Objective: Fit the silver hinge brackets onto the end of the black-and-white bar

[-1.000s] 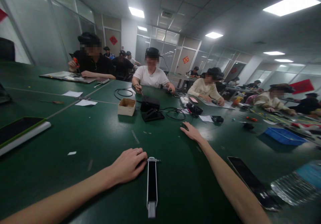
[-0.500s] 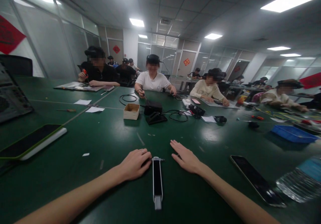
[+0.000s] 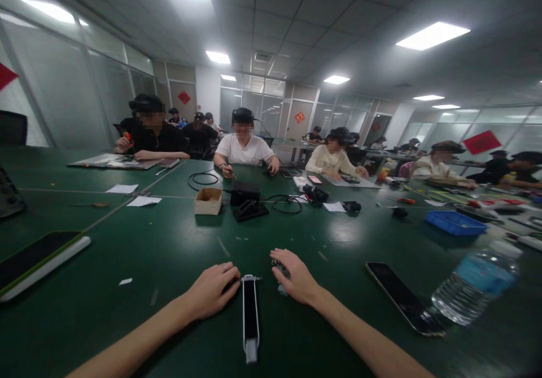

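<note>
L hand (image 3: 215, 290) & R hand (image 3: 297, 276) are apart, w/ the narrow black strip in a white frame (image 3: 250, 316) lying on the desk (image 3: 182, 242) btwn them. L fingertips at its far end, beside the thin crossbar (image 3: 256, 278); can't tell if pinching. R fingers curl over small shiny bits (image 3: 282, 291), grip unclear. Progress afaict: strip's down, not lifted; bits separate from it. What's left on it doesn't show. Phone (image 3: 402, 296) & bottle (image 3: 476, 282) right of R hand, untouched.
</note>
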Action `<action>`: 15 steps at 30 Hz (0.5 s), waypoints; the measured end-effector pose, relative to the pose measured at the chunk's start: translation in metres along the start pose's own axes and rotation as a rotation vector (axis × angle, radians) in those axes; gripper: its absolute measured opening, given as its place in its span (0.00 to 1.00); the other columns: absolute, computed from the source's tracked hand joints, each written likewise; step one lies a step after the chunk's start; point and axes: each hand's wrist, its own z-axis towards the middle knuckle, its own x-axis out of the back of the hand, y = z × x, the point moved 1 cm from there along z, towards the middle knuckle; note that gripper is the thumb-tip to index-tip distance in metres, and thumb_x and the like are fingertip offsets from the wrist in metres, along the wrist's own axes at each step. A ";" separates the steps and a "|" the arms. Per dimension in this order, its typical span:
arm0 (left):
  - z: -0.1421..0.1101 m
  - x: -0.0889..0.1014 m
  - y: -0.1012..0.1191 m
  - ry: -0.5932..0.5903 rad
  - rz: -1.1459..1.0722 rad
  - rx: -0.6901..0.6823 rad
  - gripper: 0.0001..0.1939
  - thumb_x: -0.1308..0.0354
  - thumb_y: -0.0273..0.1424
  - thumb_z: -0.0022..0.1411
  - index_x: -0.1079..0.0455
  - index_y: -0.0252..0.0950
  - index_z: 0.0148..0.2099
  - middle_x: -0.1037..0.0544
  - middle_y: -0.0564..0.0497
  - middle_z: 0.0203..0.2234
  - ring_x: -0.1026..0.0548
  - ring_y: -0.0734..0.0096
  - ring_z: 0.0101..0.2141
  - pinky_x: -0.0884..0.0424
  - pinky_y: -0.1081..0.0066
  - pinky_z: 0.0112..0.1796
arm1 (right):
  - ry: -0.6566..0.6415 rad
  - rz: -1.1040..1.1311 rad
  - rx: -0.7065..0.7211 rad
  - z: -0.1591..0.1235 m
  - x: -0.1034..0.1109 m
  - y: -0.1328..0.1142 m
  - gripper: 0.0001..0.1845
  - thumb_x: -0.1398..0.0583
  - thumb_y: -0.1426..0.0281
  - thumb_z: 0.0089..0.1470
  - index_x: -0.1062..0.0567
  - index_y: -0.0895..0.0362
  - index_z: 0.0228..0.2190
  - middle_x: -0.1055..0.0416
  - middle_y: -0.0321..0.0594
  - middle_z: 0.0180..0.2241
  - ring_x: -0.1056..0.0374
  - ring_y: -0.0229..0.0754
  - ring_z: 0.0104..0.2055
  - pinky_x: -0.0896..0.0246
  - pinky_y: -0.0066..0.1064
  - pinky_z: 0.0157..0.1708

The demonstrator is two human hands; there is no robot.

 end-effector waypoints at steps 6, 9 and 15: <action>0.000 -0.001 -0.003 0.008 -0.046 -0.007 0.14 0.60 0.34 0.69 0.35 0.37 0.44 0.29 0.48 0.38 0.29 0.67 0.35 0.33 0.68 0.37 | 0.150 -0.050 0.044 0.001 0.003 -0.002 0.10 0.46 0.72 0.57 0.27 0.56 0.39 0.27 0.44 0.40 0.32 0.45 0.44 0.37 0.40 0.45; 0.000 -0.001 -0.003 0.012 -0.054 -0.010 0.14 0.61 0.34 0.69 0.35 0.37 0.43 0.28 0.48 0.37 0.29 0.68 0.34 0.33 0.69 0.35 | 0.132 -0.068 0.072 0.001 0.003 -0.004 0.09 0.45 0.75 0.55 0.27 0.56 0.37 0.27 0.43 0.38 0.33 0.44 0.42 0.37 0.38 0.43; 0.000 -0.005 -0.005 0.050 -0.047 -0.031 0.15 0.62 0.35 0.69 0.35 0.37 0.42 0.28 0.48 0.36 0.30 0.68 0.33 0.34 0.69 0.35 | 0.117 -0.075 0.130 0.001 -0.001 -0.004 0.09 0.45 0.76 0.55 0.28 0.56 0.37 0.28 0.42 0.37 0.34 0.43 0.42 0.39 0.38 0.43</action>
